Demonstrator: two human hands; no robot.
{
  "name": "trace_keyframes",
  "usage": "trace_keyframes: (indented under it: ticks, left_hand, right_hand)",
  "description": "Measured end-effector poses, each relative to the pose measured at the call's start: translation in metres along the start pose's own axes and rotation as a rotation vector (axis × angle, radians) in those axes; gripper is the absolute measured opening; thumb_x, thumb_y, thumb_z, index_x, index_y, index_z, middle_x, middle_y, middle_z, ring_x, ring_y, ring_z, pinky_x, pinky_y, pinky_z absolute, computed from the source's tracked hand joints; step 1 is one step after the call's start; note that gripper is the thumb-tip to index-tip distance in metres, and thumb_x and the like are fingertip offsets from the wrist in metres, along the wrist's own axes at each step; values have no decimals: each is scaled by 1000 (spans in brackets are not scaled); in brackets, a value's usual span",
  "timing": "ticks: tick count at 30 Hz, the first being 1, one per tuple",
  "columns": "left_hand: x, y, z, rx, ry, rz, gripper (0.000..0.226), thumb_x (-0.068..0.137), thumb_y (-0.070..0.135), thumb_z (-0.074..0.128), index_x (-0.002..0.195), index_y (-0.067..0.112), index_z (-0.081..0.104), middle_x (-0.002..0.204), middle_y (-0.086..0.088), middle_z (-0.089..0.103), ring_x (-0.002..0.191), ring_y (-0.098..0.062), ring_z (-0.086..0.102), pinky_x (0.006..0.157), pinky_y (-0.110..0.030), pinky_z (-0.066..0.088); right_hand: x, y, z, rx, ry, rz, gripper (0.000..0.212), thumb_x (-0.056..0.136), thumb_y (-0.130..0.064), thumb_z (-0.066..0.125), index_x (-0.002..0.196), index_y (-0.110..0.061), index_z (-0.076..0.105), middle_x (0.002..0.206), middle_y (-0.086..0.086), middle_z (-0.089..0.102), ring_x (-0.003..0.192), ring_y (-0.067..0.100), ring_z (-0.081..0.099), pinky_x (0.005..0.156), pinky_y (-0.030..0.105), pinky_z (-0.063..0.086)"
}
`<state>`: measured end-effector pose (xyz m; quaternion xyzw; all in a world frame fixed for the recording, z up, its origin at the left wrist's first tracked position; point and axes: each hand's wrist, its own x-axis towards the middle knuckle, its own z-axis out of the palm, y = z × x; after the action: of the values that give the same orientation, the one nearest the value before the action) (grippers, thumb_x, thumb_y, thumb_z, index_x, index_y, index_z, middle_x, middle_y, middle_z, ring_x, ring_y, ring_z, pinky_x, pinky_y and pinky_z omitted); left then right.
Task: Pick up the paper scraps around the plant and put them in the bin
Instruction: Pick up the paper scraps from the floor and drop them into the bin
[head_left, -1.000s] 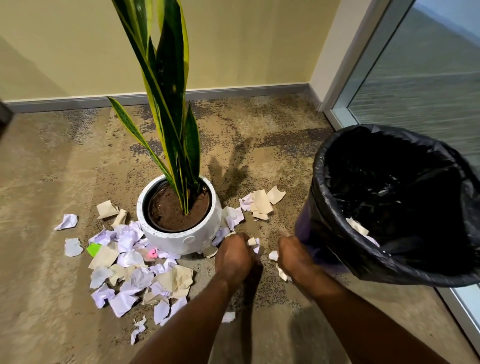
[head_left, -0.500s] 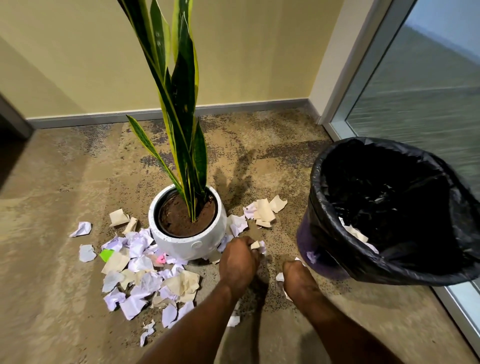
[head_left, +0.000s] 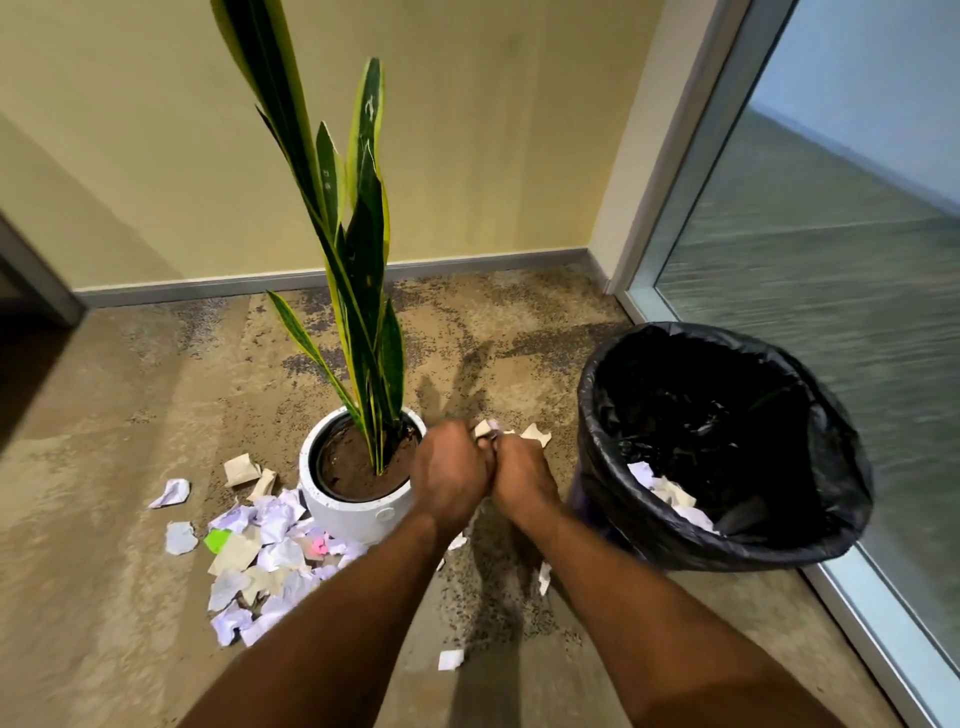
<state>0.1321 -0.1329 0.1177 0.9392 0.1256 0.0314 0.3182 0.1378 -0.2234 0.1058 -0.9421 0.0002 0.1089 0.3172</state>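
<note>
A snake plant (head_left: 363, 270) stands in a white pot (head_left: 358, 512) on the carpet. Many white, beige and lilac paper scraps (head_left: 260, 551) lie left of and in front of the pot. My left hand (head_left: 452, 473) and my right hand (head_left: 524, 473) are closed and pressed together above the floor, between the pot and the bin. Bits of beige and white paper (head_left: 535, 434) show at my fingertips. The bin (head_left: 613, 457), lined with a black bag, stands to the right with a few scraps (head_left: 670, 493) inside.
A lone white scrap (head_left: 450, 659) lies on the carpet between my forearms, and small ones (head_left: 543, 577) lie under my right wrist. A glass wall (head_left: 831, 312) runs along the right, right behind the bin. A yellow wall with a grey skirting (head_left: 208, 288) closes the back.
Both hands have come up off the floor and moved together, from apart on the scraps in front of the pot to joined beside its rim. The camera has risen and tilted up.
</note>
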Motion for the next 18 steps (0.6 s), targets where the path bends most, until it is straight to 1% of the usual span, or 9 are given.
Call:
trace_keyframes:
  ticks: [2,3,5,7,9,11,13,16,18]
  left_hand:
    - [7,13,-18,-25,48,31,14,92,23,58,93,13,68,79,-6,69,65,-20,62,54,-29,46]
    - [10,20,-25,-37,72,49,14,92,23,57,92,14,68,77,-4,67,63,-19,61,53,-28,45]
    - [15,34,-37,-73,104,75,13,92,24,56,92,15,66,75,0,64,64,-17,59,54,-29,47]
    - [17,49,-46,-113,106,101,11,93,25,57,94,18,66,73,4,63,65,-15,61,59,-35,55]
    - [18,65,-51,-125,101,115,10,92,27,59,96,21,65,75,4,65,66,-16,64,62,-38,57]
    - [16,83,-55,-146,97,129,8,91,27,62,95,21,66,75,4,65,66,-16,64,64,-38,58]
    - [14,99,-54,-187,64,162,9,91,25,63,95,18,67,76,2,65,66,-17,63,62,-36,58]
    - [8,125,-50,-188,-2,239,9,93,25,61,92,18,67,76,0,65,63,-16,61,51,-27,46]
    - [3,140,-42,-153,-22,270,7,92,22,61,91,20,67,73,3,63,62,-11,59,47,-23,37]
  right_hand:
    - [0,-17,-19,-2,60,8,32,96,-20,47,66,-17,57,63,-4,54,52,8,44,37,14,31]
    - [1,-23,-27,10,77,6,36,97,-21,47,62,-18,53,61,-4,52,50,6,42,31,12,25]
    - [2,-35,-50,46,89,16,34,96,-17,49,62,-17,52,60,-4,50,50,8,41,27,13,23]
    - [3,-41,-77,54,135,13,28,95,-16,52,68,-14,57,63,0,53,52,11,44,36,17,30]
    - [3,-41,-108,13,173,13,19,93,-10,56,75,-10,61,72,5,59,56,12,49,45,17,35]
    - [2,-33,-139,-32,202,23,14,88,-1,58,78,-8,67,78,7,65,61,13,53,51,15,37]
    - [1,-20,-167,-59,248,47,15,87,-2,58,78,-8,69,81,9,68,64,16,57,56,16,38]
    - [-1,4,-201,-95,315,84,15,89,-10,58,84,-5,71,88,17,70,78,26,63,66,24,46]
    - [-3,21,-217,-115,341,113,14,88,-10,59,86,-4,72,90,21,70,86,31,66,73,29,50]
